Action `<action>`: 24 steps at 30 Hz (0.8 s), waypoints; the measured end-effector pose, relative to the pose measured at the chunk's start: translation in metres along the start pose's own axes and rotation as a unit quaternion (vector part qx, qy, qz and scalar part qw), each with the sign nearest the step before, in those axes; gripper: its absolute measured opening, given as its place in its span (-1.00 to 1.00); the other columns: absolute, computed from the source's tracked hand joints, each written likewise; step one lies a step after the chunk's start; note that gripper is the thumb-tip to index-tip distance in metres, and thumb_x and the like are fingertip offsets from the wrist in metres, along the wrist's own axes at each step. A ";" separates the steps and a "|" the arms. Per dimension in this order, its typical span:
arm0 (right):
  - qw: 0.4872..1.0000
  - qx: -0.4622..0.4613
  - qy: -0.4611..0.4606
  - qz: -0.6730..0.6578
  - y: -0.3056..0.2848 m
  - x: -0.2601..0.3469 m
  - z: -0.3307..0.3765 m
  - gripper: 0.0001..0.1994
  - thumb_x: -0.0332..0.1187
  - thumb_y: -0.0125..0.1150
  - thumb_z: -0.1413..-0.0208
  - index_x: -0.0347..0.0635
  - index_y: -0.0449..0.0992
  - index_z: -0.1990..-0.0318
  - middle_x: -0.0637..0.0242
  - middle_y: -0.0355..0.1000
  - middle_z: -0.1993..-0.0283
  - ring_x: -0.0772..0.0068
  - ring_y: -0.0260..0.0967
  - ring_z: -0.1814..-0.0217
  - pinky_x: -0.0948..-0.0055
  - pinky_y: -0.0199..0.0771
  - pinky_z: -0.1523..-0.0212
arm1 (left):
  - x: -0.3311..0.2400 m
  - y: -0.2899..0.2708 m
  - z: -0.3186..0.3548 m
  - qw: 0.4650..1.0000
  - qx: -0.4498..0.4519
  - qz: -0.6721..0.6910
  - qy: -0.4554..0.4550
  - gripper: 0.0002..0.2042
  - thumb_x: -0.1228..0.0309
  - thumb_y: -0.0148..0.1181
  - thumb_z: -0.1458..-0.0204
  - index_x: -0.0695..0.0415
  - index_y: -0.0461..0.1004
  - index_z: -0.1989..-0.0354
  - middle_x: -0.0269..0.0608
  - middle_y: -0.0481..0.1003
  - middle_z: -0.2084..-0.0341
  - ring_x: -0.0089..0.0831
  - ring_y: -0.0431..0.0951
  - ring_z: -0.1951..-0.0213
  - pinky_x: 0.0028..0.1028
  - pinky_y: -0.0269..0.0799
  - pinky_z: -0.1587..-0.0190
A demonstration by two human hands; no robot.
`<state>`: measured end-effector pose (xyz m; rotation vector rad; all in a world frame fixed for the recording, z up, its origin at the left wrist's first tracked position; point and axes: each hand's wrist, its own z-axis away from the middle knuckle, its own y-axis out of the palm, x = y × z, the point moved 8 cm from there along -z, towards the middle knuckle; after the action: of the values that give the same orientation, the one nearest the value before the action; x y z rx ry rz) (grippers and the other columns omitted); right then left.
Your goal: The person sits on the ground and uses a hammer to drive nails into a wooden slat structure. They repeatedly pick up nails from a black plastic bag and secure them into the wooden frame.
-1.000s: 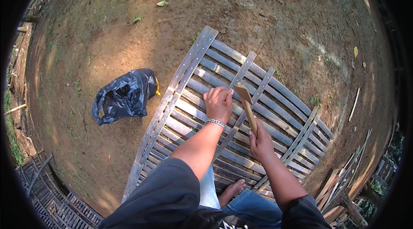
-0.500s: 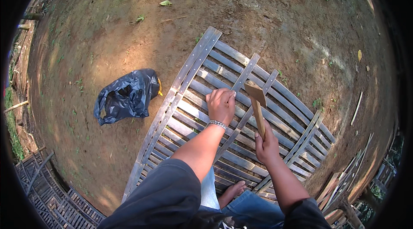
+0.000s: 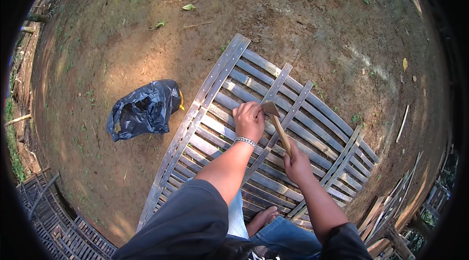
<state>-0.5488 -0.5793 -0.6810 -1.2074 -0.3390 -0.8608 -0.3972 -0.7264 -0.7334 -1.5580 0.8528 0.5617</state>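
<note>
Right hand (image 3: 297, 166): fingers wrapped firmly round the lower end of the handle of a wooden tool (image 3: 282, 133). Left hand (image 3: 248, 119): fingers bent and bunched together above a slatted panel (image 3: 233, 59); whether they pinch anything small or merely press down cannot be told, the undersides being hidden. The tool lies ahead of the right fingers, its broad, flat head just beside the left fingertips; contact there cannot be confirmed. In the inspector's judgement, the low grip leaves most of the handle and the whole head free of the right fingers, while the left fingers appear placed to steady something at that spot. The tool's long axis runs obliquely from the right fingers, away from the person and leftward, head end foremost; it stands steeper across the view than the panel's slats. The panel extends beneath both sets of fingers, with a crosspiece (image 3: 299, 99) passing beyond the right fingers. A black plastic bag (image 3: 144, 111) sits on the ground, well apart to the left of the left fingers. A bare foot (image 3: 264, 217) shows nearer the person than either hand's fingers.
</note>
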 end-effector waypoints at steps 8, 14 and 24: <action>0.996 -0.027 0.053 -0.071 -0.029 0.018 0.004 -0.49 -0.39 0.09 -0.32 -0.08 0.22 -0.41 -0.20 0.49 -0.11 -0.35 0.45 -0.13 0.01 0.49 -0.09 | -0.008 -0.007 0.000 0.980 0.066 -0.187 -0.020 -0.63 0.30 0.25 -0.13 0.08 0.53 -0.12 -0.16 0.38 -0.27 -0.19 0.26 -0.35 0.02 0.09 -0.32; 0.995 0.018 0.076 -0.066 -0.007 -0.018 0.018 -0.47 -0.39 0.10 -0.31 -0.05 0.21 -0.41 -0.20 0.48 -0.14 -0.33 0.45 -0.16 0.01 0.49 -0.12 | 0.008 0.014 0.007 0.942 0.206 -0.263 -0.039 -0.39 0.24 -0.14 -0.32 0.24 0.04 -0.50 -0.04 -0.14 -0.57 -0.05 -0.28 -0.58 0.24 -0.45 -0.49; 0.998 -0.038 -0.027 -0.037 0.005 -0.001 0.005 -0.46 -0.43 0.13 -0.28 -0.18 0.19 -0.40 -0.24 0.47 -0.12 -0.34 0.48 -0.09 -0.01 0.53 -0.04 | 0.007 0.009 0.003 0.952 0.175 -0.250 -0.022 -0.42 0.28 -0.12 -0.30 0.23 0.13 -0.47 -0.06 -0.04 -0.55 -0.05 -0.15 -0.57 0.24 -0.38 -0.49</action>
<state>-0.5455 -0.5740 -0.6833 -1.2974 -0.3987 -0.9137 -0.3997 -0.7248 -0.7448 -1.3545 0.4607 0.0702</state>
